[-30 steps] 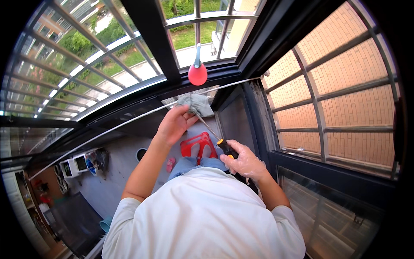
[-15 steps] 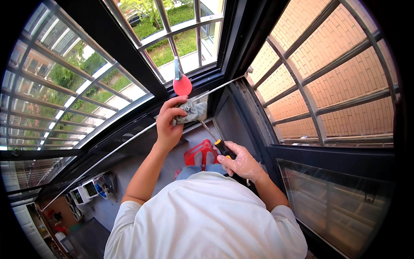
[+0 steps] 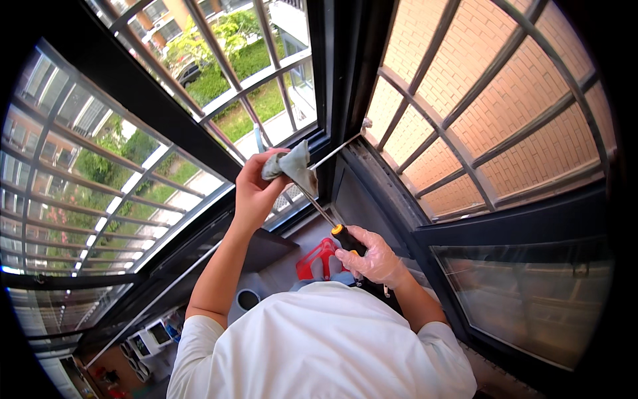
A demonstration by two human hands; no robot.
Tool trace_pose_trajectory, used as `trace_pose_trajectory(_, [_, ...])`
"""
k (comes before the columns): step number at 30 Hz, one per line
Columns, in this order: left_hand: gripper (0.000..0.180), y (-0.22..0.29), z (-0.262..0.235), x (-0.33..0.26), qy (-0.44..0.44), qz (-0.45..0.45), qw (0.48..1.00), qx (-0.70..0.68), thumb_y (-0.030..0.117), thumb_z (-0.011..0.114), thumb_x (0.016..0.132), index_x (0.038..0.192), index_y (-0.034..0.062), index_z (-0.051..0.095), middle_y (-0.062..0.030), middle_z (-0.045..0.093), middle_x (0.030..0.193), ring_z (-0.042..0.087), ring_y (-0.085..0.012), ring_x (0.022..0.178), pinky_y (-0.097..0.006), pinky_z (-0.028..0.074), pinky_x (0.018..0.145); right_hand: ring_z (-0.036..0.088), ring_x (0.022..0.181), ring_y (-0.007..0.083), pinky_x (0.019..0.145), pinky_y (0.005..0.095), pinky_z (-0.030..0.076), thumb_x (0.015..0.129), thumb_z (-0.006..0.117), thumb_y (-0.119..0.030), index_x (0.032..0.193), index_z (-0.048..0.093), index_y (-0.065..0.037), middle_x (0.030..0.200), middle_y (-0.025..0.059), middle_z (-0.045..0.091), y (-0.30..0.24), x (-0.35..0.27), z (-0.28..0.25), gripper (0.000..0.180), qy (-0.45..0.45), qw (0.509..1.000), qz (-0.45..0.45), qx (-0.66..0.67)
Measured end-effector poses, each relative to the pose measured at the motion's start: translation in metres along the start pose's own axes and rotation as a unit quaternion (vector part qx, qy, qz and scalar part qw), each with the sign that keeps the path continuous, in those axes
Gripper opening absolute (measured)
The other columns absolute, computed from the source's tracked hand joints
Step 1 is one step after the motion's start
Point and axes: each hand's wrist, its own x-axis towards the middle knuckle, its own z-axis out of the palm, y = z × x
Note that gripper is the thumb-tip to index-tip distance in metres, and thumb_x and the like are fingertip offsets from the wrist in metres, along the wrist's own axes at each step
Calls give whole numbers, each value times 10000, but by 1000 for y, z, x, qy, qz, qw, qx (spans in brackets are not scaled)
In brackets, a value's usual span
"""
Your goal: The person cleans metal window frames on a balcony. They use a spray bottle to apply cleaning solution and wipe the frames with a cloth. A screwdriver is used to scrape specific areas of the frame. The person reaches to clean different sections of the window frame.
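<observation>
Here the left hand [image 3: 256,193] bunches a grey rag [image 3: 292,166] around a thin metal rod [image 3: 319,207], fingers pressed together on the cloth, just below the window frame [image 3: 345,86]. The right hand [image 3: 375,256], in a clear thin glove, is clenched on the rod's black handle [image 3: 350,241] with its orange collar, lower down and nearer the body. To wipe well, I judge the rag should stay wrapped tightly and slide along the shaft while the handle is held steady. The rag looks soft and crumpled, the rod smooth and straight. A red plastic piece [image 3: 318,259] lies below the handle.
</observation>
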Motion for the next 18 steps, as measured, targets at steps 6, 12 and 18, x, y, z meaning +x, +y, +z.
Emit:
trace_pose_trajectory(6, [225, -8, 39, 55, -68, -33, 997, -20, -36, 567, 824, 1030, 8, 489, -55, 578, 954, 570, -116, 900, -259, 479, 772, 451, 513, 64, 463, 227, 388, 883, 585, -110, 1176, 442, -1, 687, 14, 506, -9, 11, -6, 344, 135, 986, -102, 4])
trace_pose_trajectory(12, [232, -27, 71, 143, -54, 152, 918, 363, 16, 626, 772, 997, 3, 568, -35, 596, 825, 535, -57, 679, -196, 425, 574, 496, 534, 85, 483, 234, 412, 911, 553, -144, 1183, 438, 2, 651, 22, 509, 8, 48, -36, 330, 207, 966, -140, 66])
trace_pose_trajectory(18, [234, 37, 117, 188, -47, 297, 875, 379, 32, 661, 713, 937, 35, 596, -74, 582, 799, 524, -142, 615, -264, 443, 577, 460, 517, 66, 446, 217, 392, 884, 581, -122, 1249, 407, -78, 739, 9, 494, -27, 60, -51, 407, 187, 938, -264, 121])
